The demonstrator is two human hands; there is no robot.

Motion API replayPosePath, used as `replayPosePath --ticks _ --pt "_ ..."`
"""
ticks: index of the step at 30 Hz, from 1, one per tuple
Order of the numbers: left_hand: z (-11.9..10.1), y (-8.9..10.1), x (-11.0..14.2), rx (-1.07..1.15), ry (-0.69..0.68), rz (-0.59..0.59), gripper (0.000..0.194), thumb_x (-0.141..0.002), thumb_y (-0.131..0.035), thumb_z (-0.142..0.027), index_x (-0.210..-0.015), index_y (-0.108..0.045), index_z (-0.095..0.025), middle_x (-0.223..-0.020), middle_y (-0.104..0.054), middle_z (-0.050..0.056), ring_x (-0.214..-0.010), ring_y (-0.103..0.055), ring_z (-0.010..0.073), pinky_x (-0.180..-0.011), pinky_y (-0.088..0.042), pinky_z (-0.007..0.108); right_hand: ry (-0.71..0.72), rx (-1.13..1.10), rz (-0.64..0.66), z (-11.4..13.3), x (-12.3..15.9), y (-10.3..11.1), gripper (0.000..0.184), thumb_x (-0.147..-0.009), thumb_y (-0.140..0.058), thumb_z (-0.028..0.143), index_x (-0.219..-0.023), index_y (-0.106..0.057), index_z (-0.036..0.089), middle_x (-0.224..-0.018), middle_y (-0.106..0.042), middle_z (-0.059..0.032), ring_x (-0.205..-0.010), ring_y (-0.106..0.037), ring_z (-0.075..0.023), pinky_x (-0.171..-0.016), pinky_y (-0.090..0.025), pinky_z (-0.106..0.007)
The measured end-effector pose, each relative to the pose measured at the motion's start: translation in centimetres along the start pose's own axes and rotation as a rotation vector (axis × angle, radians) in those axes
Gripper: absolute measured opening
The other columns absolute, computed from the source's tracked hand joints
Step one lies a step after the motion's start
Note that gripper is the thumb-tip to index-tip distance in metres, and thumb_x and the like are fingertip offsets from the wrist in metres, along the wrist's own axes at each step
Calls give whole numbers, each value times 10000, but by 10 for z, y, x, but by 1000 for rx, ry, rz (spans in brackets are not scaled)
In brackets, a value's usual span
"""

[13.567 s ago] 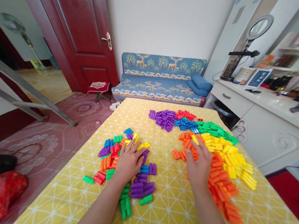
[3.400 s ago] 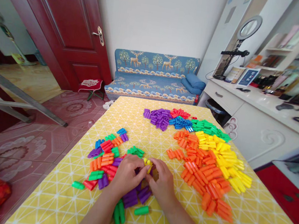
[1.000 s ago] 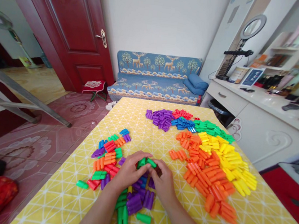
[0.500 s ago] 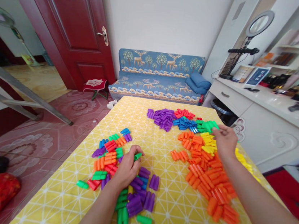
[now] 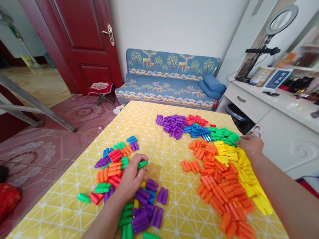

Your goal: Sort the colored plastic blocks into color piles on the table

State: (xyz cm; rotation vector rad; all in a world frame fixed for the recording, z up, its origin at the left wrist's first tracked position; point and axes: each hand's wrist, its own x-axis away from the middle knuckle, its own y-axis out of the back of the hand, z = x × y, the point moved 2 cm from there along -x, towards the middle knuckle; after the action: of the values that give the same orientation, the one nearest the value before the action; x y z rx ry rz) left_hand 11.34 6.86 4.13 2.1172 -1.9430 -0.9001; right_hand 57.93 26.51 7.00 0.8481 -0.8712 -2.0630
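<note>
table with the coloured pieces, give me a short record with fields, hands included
left hand: holds a green piece
right hand: at right end of green group, grip unclear
mixed pile: left part of the tablecloth
other colours: purple group, red group, blue group, yellow group, orange group
tablecloth: yellow, white lines
behind: blue sofa, red door

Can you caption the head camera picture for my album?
Over a yellow tablecloth, the left hand grips a green piece, with the right hand at the green pile.
</note>
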Motion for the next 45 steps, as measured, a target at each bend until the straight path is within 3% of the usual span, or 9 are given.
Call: replayPosePath --ticks 5,10,17,21,27,31,36,40,45 --pt "7 -3 1 -54 26 -18 316 -858 -516 -220 -1173 -512 -205 -1005 -629 54 -893 -615 185 -812 -482 329 -82 -175 12 8 14 -3 338 -676 -662 126 -1011 -654 83 -894 -695 -152 -732 -621 -198 -683 -463 -317" --pt "10 -7 1 -51 42 10 377 -824 -604 -233 -1198 -556 -233 -958 -695 29 -790 -652 170 -740 -513 305 -59 -247 -22 18 32 -2 286 -698 -624 116 -979 -664 92 -963 -686 -179 -832 -618 -226 -778 -448 -340" --pt "4 -6 1 -56 -147 46 383 -895 -460 -176 -1267 -547 -198 -1229 -641 96 -1153 -584 206 -978 -465 381 105 -360 -44 59 68 -6 345 -714 -532 87 -1040 -646 79 -1070 -651 -180 -917 -619 -240 -880 -444 -386" --pt "6 -8 2 -52 -131 69 465 -884 -450 -145 -1344 -474 -210 -1251 -620 100 -1178 -568 207 -984 -461 391 300 -531 148 107 128 -25 272 -743 -566 169 -998 -657 144 -1010 -677 -93 -844 -651 -187 -795 -512 -337" --pt "8 -10 5 154 22 56 532 -885 -519 -213 -1398 -381 -232 -935 -685 41 -949 -659 180 -823 -528 323 552 -747 746 162 256 -41 290 -747 -647 264 -1030 -661 202 -1045 -678 -61 -808 -646 -162 -672 -522 -291" --pt "7 -8 6 176 44 44 486 -902 -518 -285 -1375 -421 -223 -989 -686 63 -1039 -636 217 -795 -533 307 498 -801 801 175 301 -44 406 -739 -668 248 -1142 -618 231 -1011 -684 -39 -730 -641 -151 -650 -522 -295" --pt "9 -6 5 133 52 13 439 -913 -510 -340 -1333 -480 -215 -895 -687 41 -813 -663 183 -682 -517 267 596 -695 591 177 314 -43 517 -722 -695 200 -1219 -567 262 -1076 -640 -40 -785 -617 -168 -766 -512 -347" --pt "6 -6 6 72 17 32 430 -917 -507 -358 -1319 -497 -204 -691 -620 -16 -590 -579 133 -569 -462 230 694 -588 553 175 314 -41 416 -758 -678 215 -1163 -589 254 -1066 -600 -38 -785 -606 -161 -762 -501 -326" --pt "0 -5 7 127 14 72 511 -918 -511 -363 -1397 -403 -223 -808 -681 10 -731 -652 153 -696 -521 266 813 -456 489 168 274 -35 389 -727 -710 258 -1107 -625 263 -956 -616 -13 -739 -601 -156 -721 -493 -301"
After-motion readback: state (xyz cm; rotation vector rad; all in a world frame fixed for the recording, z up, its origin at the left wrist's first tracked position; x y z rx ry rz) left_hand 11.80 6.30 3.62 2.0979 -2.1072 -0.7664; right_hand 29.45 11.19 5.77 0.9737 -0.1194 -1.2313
